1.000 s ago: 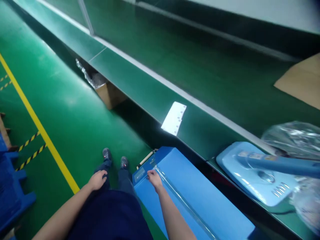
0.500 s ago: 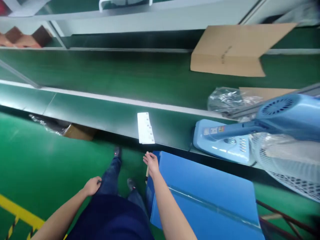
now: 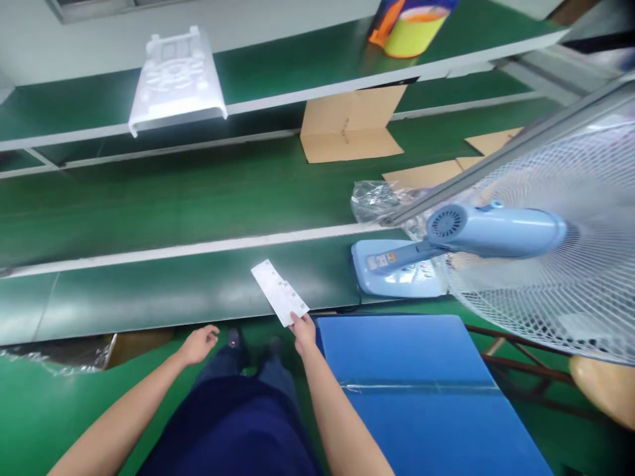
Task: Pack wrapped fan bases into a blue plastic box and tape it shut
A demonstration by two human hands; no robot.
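White label sheets (image 3: 278, 291) with small printed squares lie slanted over the green bench's front strip (image 3: 163, 291). My right hand (image 3: 302, 330) pinches their lower right corner between thumb and fingers, beside the blue box. To the left, my left hand (image 3: 199, 344) hangs in front of the bench edge with its fingers loosely curled and apart, holding nothing. The sheets look slightly fanned, one over another.
A light blue fan (image 3: 476, 231) stands on the bench at right, near crumpled clear plastic (image 3: 372, 200). A blue box (image 3: 397, 350) is beside my right arm. Cardboard (image 3: 350, 129) lies behind. The upper shelf (image 3: 278, 66) holds a white plastic part (image 3: 178, 79).
My right hand has reached the label sheets and taken hold of their corner; the sheets have turned. My left hand has moved up and forward, its fingers more open. The view has shifted.
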